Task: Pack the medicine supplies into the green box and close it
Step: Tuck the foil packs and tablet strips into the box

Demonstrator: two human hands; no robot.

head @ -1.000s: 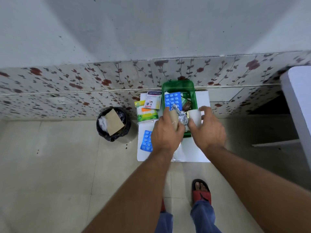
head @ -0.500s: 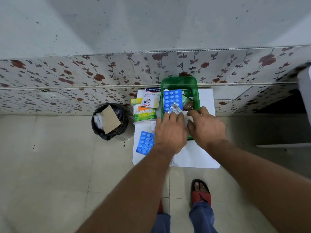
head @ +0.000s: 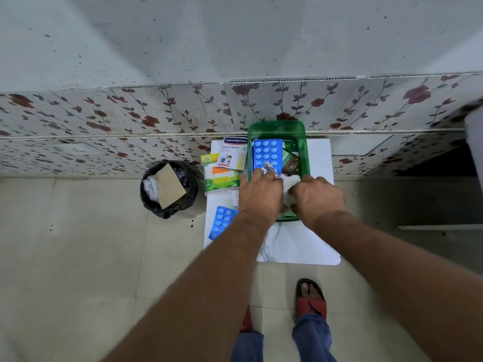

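Observation:
The green box [head: 304, 155] stands open on a small white table [head: 317, 246] against the wall. Inside it lie a blue blister pack [head: 266, 152] and a brown bottle [head: 291, 165]. My left hand [head: 260, 195] reaches over the box's near half, its fingers closed on a silver foil strip [head: 269, 168]. My right hand [head: 319, 199] is beside it, pinching a white gauze roll [head: 290, 183] down into the box. The box's near end is hidden under both hands. Left of the box lie a Hansaplast plaster box [head: 233, 152], a cotton bud pack [head: 221, 177] and a second blue blister pack [head: 222, 222].
A black-lined bin [head: 168, 190] with cardboard and paper stands on the floor left of the table. A flower-patterned wall panel runs right behind the table. A crumpled white sheet [head: 273, 242] lies on the table's near part. My feet in red sandals stand below the table.
Both hands have moved forward and down into the box's near half. The silver strip now lies at the blue pack's near edge, and the white roll has sunk between my hands.

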